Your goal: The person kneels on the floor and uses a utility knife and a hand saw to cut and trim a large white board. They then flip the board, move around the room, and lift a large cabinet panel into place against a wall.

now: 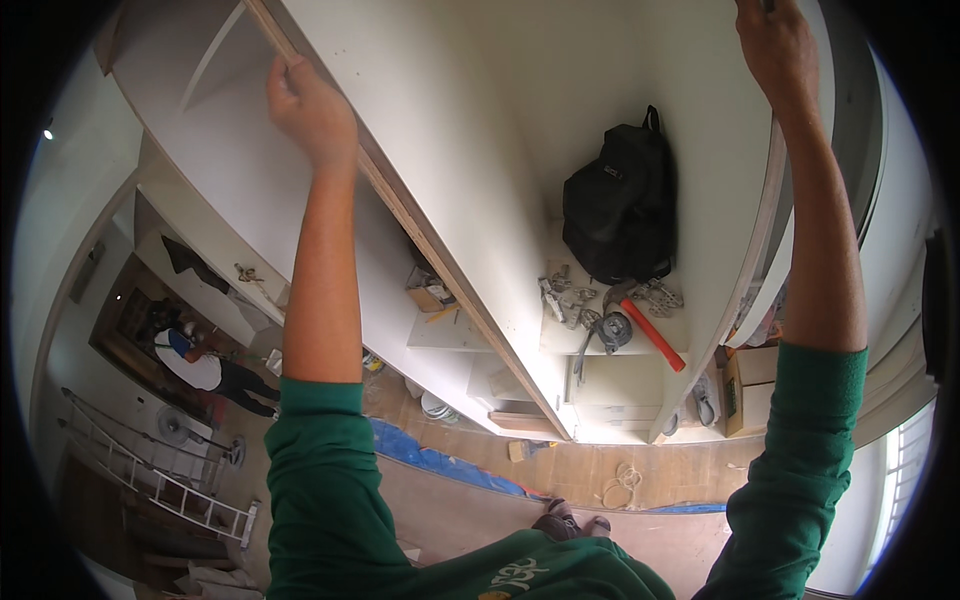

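Observation:
Both my arms are raised in front of an open white cabinet. My left hand (312, 112) is closed at the bare wooden front edge of an upright cabinet panel (400, 205), its fingers against that edge. A thin pale strip (212, 58) hangs in a curve to its left. My right hand (780, 58) is up at the top of the view, fingers curled by the right-hand panel (752, 225). A bit of something dark shows at its fingertips, mostly cut off. Between my arms, a black backpack (620, 200) sits on a shelf beside a red-handled hammer (652, 335) and several metal hinges (570, 297).
A cardboard box (752, 390) stands at the lower right. Blue sheeting (440, 462) and a coil of cord (622, 487) lie on the floor. At far left are a ladder (150, 470), a fan (175, 425) and another person (200, 368).

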{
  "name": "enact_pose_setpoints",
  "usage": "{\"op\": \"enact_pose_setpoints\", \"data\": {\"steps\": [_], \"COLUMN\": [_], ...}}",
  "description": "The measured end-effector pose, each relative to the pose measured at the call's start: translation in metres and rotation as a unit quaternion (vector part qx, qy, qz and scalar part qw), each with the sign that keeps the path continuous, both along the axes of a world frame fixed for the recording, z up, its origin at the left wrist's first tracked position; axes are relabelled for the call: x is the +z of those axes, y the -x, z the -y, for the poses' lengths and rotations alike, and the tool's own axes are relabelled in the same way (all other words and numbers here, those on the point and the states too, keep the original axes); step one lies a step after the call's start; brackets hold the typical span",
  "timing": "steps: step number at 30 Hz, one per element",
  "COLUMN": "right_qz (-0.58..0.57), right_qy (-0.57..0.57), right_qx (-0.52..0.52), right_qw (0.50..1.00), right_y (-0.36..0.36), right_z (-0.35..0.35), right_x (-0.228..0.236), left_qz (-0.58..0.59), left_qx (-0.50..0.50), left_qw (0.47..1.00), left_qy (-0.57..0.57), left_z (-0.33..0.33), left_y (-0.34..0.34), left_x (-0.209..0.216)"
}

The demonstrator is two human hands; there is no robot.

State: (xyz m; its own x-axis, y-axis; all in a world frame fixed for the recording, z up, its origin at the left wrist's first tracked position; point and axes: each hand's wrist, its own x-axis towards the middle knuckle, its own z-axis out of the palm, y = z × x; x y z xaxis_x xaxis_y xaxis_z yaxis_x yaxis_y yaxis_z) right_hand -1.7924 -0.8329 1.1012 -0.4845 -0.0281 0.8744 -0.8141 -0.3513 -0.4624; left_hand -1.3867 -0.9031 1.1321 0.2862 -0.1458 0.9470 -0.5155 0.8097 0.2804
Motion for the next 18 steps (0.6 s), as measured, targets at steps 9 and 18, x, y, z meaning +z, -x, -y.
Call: {"op": "enact_pose_setpoints", "data": {"steps": [9, 18], "right_qz": [0.008, 0.007], "right_qy": [-0.003, -0.011], "right_qx": [0.009, 0.007], "right_qw": [1.0, 1.0], "right_y": [-0.008, -0.004], "right_z": [-0.004, 0.009], "right_x": [0.001, -0.004], "left_qz": [0.037, 0.045], "left_qx": [0.147, 0.147], "left_qw": [0.989, 0.987], "left_qy": [-0.001, -0.043], "left_z": [-0.01, -0.017], "left_y": [0.02, 0.02], "left_x": [-0.025, -0.04]}}
